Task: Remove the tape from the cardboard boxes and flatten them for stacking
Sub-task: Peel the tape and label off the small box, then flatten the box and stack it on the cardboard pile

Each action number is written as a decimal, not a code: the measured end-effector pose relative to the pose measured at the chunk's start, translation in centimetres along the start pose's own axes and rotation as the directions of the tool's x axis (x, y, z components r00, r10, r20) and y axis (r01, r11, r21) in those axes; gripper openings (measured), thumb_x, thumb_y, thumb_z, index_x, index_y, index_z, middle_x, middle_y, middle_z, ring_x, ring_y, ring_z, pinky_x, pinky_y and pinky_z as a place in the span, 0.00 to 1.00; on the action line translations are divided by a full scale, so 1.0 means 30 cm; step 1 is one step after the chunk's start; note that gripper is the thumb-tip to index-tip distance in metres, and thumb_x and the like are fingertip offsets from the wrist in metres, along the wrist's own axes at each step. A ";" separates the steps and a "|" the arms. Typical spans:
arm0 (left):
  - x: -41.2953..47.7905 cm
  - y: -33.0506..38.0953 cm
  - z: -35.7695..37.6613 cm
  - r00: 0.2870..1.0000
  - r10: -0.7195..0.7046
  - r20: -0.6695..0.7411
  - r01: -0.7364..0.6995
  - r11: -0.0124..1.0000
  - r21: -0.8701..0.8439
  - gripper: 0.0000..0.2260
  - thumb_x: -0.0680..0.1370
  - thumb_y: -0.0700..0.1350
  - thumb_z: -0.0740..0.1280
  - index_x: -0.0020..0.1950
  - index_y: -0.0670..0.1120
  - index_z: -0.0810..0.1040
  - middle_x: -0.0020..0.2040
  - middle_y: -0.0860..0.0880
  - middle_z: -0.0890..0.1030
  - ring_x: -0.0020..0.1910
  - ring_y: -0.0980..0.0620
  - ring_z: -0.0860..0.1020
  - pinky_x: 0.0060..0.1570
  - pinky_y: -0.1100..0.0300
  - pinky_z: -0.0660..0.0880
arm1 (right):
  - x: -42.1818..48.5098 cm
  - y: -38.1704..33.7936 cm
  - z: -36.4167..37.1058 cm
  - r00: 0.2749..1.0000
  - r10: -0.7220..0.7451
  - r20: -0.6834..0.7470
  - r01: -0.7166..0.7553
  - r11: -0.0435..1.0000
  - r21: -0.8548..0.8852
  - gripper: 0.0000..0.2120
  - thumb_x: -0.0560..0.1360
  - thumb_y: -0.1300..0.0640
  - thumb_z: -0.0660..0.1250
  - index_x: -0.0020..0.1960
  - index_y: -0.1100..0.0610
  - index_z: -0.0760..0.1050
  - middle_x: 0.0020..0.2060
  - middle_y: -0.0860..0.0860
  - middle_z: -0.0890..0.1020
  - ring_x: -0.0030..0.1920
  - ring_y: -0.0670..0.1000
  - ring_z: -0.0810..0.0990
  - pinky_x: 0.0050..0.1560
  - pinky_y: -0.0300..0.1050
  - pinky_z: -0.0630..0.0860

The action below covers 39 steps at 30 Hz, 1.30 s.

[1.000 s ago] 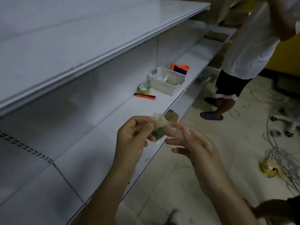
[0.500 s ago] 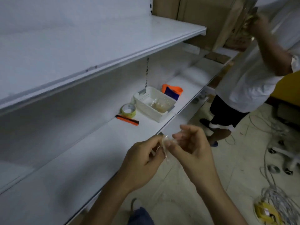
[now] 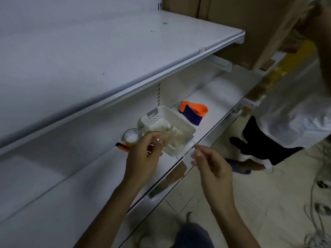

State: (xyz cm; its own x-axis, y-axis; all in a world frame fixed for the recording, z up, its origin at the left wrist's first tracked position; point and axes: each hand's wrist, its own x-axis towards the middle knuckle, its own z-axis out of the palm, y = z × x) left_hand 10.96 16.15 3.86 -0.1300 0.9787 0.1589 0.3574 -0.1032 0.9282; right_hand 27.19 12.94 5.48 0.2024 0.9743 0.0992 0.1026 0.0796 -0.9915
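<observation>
Over the basket [image 3: 179,121], left hand [image 3: 141,158] half-curled.

**Four things on the lower shelf**

Here's the white lower shelf [image 3: 89,203], running from near left to far right beneath the upper shelf [image 3: 107,51]. Midway along, an orange cutter [image 3: 122,147] lies flat, with a tape roll [image 3: 132,136] just behind it. Right beside the roll sits a white perforated basket [image 3: 172,120]. Farther along, apart from the basket, there's an orange-and-blue item [image 3: 193,111]. Cardboard boxes [image 3: 241,24] rise at the far end.
</observation>
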 end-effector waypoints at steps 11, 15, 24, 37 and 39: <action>0.102 -0.018 0.355 0.972 -0.218 -0.090 0.218 0.976 -0.009 0.22 0.75 0.62 0.58 0.69 0.62 0.64 0.54 0.60 0.79 0.49 0.61 0.79 0.54 0.56 0.77 | 0.509 0.193 -0.016 0.900 0.147 0.410 -0.191 0.979 0.067 0.09 0.73 0.70 0.65 0.40 0.59 0.80 0.37 0.51 0.83 0.39 0.47 0.82 0.39 0.36 0.77; 0.094 -0.029 0.465 0.934 -0.332 -0.128 0.329 0.943 -0.051 0.33 0.77 0.57 0.63 0.75 0.61 0.45 0.56 0.58 0.78 0.48 0.62 0.79 0.51 0.68 0.75 | 0.752 0.377 0.007 0.950 0.116 0.290 -0.041 0.967 -0.252 0.09 0.74 0.65 0.67 0.39 0.52 0.76 0.44 0.54 0.81 0.45 0.52 0.80 0.46 0.45 0.77; -0.073 -0.038 0.573 0.753 -0.482 -0.447 0.516 0.855 -0.053 0.22 0.77 0.52 0.61 0.71 0.57 0.62 0.55 0.63 0.77 0.51 0.68 0.76 0.47 0.76 0.71 | 0.923 0.696 0.149 0.510 0.123 0.851 0.743 0.436 -0.508 0.05 0.75 0.57 0.64 0.46 0.58 0.76 0.48 0.55 0.78 0.45 0.54 0.77 0.45 0.45 0.74; -0.036 0.109 0.487 0.646 -0.073 -0.760 0.498 0.794 0.347 0.20 0.80 0.47 0.59 0.72 0.47 0.65 0.70 0.49 0.71 0.70 0.53 0.68 0.67 0.55 0.67 | 0.736 0.404 0.068 0.245 -0.184 0.952 0.664 0.747 -0.027 0.10 0.72 0.57 0.70 0.52 0.56 0.74 0.48 0.48 0.77 0.49 0.46 0.74 0.47 0.39 0.71; -0.060 0.142 0.421 0.647 0.063 -0.760 0.519 0.694 0.499 0.21 0.80 0.48 0.56 0.74 0.47 0.62 0.73 0.48 0.65 0.73 0.50 0.62 0.70 0.52 0.62 | 0.631 0.274 0.083 0.066 -0.365 0.929 0.697 0.683 0.219 0.11 0.73 0.55 0.69 0.55 0.56 0.77 0.51 0.49 0.80 0.52 0.45 0.75 0.50 0.40 0.74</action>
State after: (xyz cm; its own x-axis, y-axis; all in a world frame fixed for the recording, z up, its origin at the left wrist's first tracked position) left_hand 24.39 16.18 3.28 -0.7644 0.4918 0.4169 0.6423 0.5246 0.5588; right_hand 29.43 32.57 -1.01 -0.9286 0.2307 0.2907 -0.0022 0.7799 -0.6260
